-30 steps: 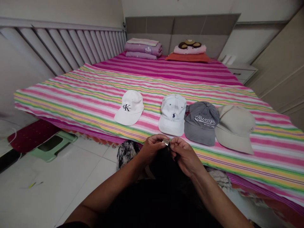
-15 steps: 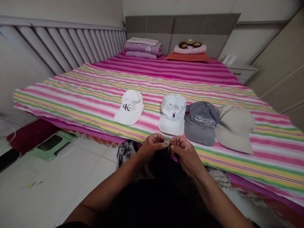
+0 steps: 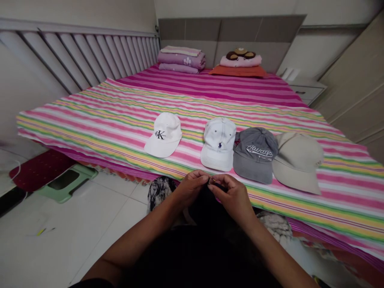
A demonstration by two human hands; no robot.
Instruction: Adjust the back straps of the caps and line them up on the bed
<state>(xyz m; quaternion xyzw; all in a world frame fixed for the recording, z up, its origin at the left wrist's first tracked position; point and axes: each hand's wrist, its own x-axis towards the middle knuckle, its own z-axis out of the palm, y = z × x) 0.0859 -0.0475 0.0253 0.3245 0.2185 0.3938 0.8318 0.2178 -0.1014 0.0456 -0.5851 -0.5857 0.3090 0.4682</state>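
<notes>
At the lower centre of the frame, the person's left hand [image 3: 192,188] and right hand [image 3: 232,199] are close together, their fingertips pinching the top edge of a soft black fabric item [image 3: 210,212] held in front of the body. The fabric is too dark to show its exact shape, and the fingers hide whatever lies at the pinch. Just left of the left hand bunches a black-and-white patterned cloth [image 3: 159,194]. Beyond the fingers, across the centre and right of the frame, a row of four caps lies on a bed with a pink, yellow and green striped sheet [image 3: 90,128]: a white cotton cap with a black logo [image 3: 163,136], a white cap with a navy pony emblem [image 3: 218,144], a grey cap with white script [image 3: 255,154] and a beige cap [image 3: 297,164]. Neither hand touches any of them, though the white pony cap sits nearest. Folded purple bedding [image 3: 181,60] is stacked at the upper centre.
</notes>
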